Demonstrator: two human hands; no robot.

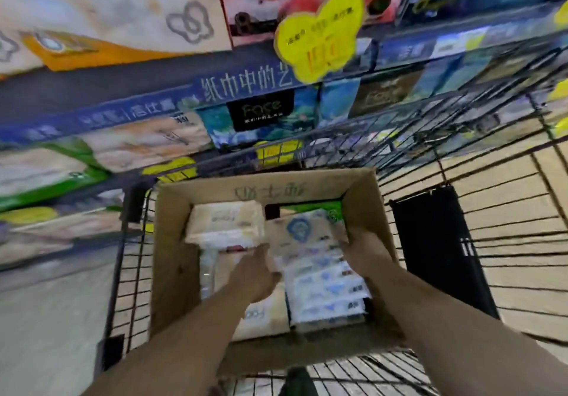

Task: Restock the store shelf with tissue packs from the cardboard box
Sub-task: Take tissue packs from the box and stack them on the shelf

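Note:
An open cardboard box point(175, 242) sits in a wire shopping cart point(129, 288). Inside lie several tissue packs: a cream pack point(227, 220) at the far left and a white pack with blue print point(310, 242) at the right. Both my hands reach into the box. My left hand point(255, 275) presses against the left side of the blue-print pack. My right hand point(365, 254) grips its right edge. The pack sits tilted between them, above a stack of similar packs point(329, 300). The view is blurred.
Store shelves point(246, 85) filled with tissue packs rise ahead and to the left, with a yellow price tag point(322, 32) hanging from one shelf edge. A black panel point(436, 251) stands in the cart to the right of the box. The floor is tan tile point(507, 198).

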